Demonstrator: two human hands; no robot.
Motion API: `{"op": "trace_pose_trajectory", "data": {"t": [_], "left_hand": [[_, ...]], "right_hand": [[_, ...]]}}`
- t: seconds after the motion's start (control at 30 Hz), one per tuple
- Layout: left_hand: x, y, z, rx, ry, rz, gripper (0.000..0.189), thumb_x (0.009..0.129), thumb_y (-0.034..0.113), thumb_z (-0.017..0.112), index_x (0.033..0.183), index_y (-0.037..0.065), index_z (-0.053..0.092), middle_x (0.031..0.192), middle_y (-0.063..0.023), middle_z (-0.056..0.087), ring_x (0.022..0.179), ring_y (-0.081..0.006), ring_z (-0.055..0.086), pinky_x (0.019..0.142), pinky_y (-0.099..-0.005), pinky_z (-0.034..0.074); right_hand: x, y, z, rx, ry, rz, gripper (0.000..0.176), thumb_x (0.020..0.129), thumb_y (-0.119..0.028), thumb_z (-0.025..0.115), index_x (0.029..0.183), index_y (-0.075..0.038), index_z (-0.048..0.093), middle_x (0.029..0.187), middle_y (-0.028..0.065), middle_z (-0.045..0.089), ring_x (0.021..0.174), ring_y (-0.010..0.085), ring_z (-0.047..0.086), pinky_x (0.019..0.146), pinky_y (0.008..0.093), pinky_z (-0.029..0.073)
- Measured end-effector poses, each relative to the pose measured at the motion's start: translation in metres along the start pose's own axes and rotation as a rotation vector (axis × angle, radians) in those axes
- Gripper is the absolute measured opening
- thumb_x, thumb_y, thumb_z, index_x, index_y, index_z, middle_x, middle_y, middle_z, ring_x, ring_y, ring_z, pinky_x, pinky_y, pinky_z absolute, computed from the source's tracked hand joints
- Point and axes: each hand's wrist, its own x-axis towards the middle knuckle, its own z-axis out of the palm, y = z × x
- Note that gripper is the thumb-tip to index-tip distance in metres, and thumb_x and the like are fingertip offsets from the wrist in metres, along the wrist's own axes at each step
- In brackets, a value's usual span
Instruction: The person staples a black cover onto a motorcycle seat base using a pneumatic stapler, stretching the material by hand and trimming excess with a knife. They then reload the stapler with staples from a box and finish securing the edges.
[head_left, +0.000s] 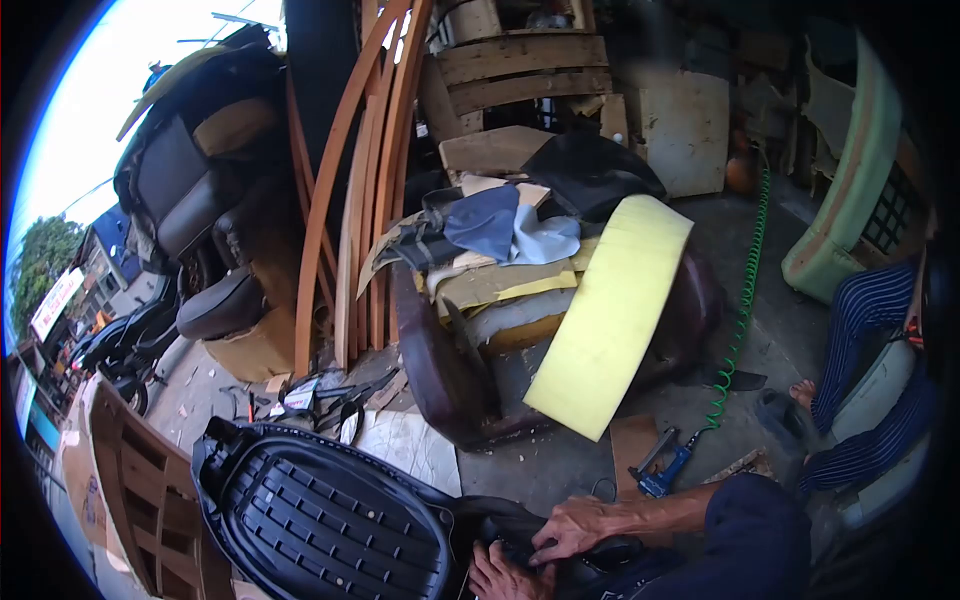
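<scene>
A black plastic motorcycle seat base [320, 510] lies upside down in front of me, its ribbed underside facing up. My right hand [578, 525] rests with spread fingers on the seat's narrow end, where black cover material is bunched. My left hand [505, 575] sits just below it at the bottom edge of the view, fingers curled onto the same black cover; its grip is partly cut off by the frame.
A yellow foam slab [610, 310] leans on a dark brown armchair [450, 370] piled with cloth and foam. A blue air stapler [662, 472] on a green coiled hose [745, 290] lies on the concrete floor. Bent wood strips [360, 190] stand behind. A person in striped trousers [870, 370] sits at the right.
</scene>
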Motion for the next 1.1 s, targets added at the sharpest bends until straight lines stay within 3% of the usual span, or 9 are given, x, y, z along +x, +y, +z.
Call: {"op": "trace_pose_trajectory", "data": {"t": [0.13, 0.27, 0.33, 0.4, 0.53, 0.63, 0.77, 0.87, 1.1], "left_hand": [[0.001, -0.007, 0.029, -0.063, 0.323, 0.116, 0.106, 0.06, 0.083, 0.074, 0.124, 0.002, 0.051, 0.131, -0.0268, 0.057, 0.114, -0.0463, 0.057, 0.096, -0.0576, 0.044], [0.014, 0.006, -0.007, -0.098, 0.11, 0.046, 0.101, 0.064, 0.066, 0.084, 0.135, 0.004, 0.048, 0.142, -0.0248, 0.049, 0.126, -0.0465, 0.049, 0.106, -0.0577, 0.04], [0.015, 0.018, -0.033, -0.113, -0.045, -0.037, 0.1, 0.068, 0.055, 0.09, 0.143, 0.006, 0.045, 0.15, -0.0234, 0.044, 0.134, -0.0467, 0.044, 0.113, -0.0577, 0.037], [0.01, 0.01, -0.027, -0.052, -0.048, -0.004, 0.104, 0.059, 0.055, 0.093, 0.135, 0.0, 0.047, 0.142, -0.0296, 0.047, 0.13, -0.0474, 0.045, 0.111, -0.059, 0.037], [0.02, 0.034, -0.064, -0.216, -0.171, -0.125, 0.095, 0.068, 0.029, 0.095, 0.142, 0.004, 0.041, 0.153, -0.0288, 0.036, 0.14, -0.0488, 0.035, 0.117, -0.056, 0.034], [0.018, 0.031, -0.062, -0.205, -0.137, -0.133, 0.095, 0.069, 0.032, 0.095, 0.142, 0.005, 0.041, 0.151, -0.0287, 0.037, 0.138, -0.0489, 0.036, 0.115, -0.0563, 0.036], [0.019, 0.032, -0.069, -0.186, -0.145, -0.17, 0.082, 0.067, 0.033, 0.097, 0.129, 0.004, 0.053, 0.142, -0.0271, 0.044, 0.131, -0.0462, 0.042, 0.109, -0.0559, 0.039], [0.009, 0.024, -0.07, -0.211, -0.071, -0.127, 0.042, 0.073, 0.034, 0.093, 0.08, 0.0, 0.069, 0.114, -0.0175, 0.061, 0.116, -0.0371, 0.051, 0.102, -0.0522, 0.04], [0.004, 0.024, -0.065, -0.188, -0.141, -0.1, 0.031, 0.079, 0.035, 0.088, 0.089, 0.007, 0.078, 0.115, -0.0092, 0.062, 0.114, -0.0318, 0.053, 0.105, -0.0527, 0.034]], "right_hand": [[0.043, 0.061, 0.045, 0.741, -0.265, -0.078, 0.041, 0.102, -0.043, 0.068, 0.094, -0.004, 0.073, 0.062, 0.0007, 0.057, 0.06, 0.0105, 0.057, 0.056, 0.0336, 0.047], [0.043, 0.085, 0.053, 1.223, -0.177, -0.075, 0.045, 0.099, -0.056, 0.068, 0.088, -0.012, 0.076, 0.059, -0.0045, 0.051, 0.048, 0.0036, 0.042, 0.044, 0.0263, 0.034], [0.051, 0.107, 0.04, 1.036, 0.265, 0.23, 0.046, 0.097, -0.057, 0.068, 0.095, -0.013, 0.078, 0.062, -0.0042, 0.055, 0.05, 0.0052, 0.047, 0.045, 0.0258, 0.035], [0.078, 0.175, 0.052, 0.503, 0.574, 0.33, 0.052, 0.094, -0.058, 0.066, 0.113, -0.011, 0.079, 0.1, 0.0147, 0.078, 0.092, 0.0275, 0.075, 0.08, 0.0404, 0.057], [0.082, 0.172, 0.041, -0.091, 0.486, 0.72, 0.067, 0.095, -0.043, 0.071, 0.149, -0.007, 0.053, 0.142, 0.0307, 0.055, 0.131, 0.0461, 0.056, 0.112, 0.0512, 0.045], [0.091, 0.13, 0.038, 0.152, 0.704, 0.318, 0.062, 0.096, -0.041, 0.07, 0.144, -0.004, 0.056, 0.138, 0.0249, 0.058, 0.129, 0.0398, 0.059, 0.106, 0.0451, 0.049], [0.082, 0.077, 0.033, 0.507, 0.648, 0.073, 0.052, 0.096, -0.041, 0.07, 0.131, -0.002, 0.067, 0.12, 0.0203, 0.07, 0.102, 0.0351, 0.073, 0.093, 0.0433, 0.056], [0.062, 0.116, 0.041, 0.294, 0.52, 0.208, 0.043, 0.094, -0.032, 0.07, 0.125, -0.003, 0.07, 0.118, 0.0218, 0.073, 0.101, 0.0384, 0.074, 0.092, 0.0457, 0.057], [-0.045, 0.248, 0.1, -0.372, -0.21, 0.801, 0.058, 0.088, -0.013, 0.069, 0.144, -0.008, 0.057, 0.136, 0.023, 0.066, 0.126, 0.04, 0.063, 0.105, 0.0496, 0.051]]}}
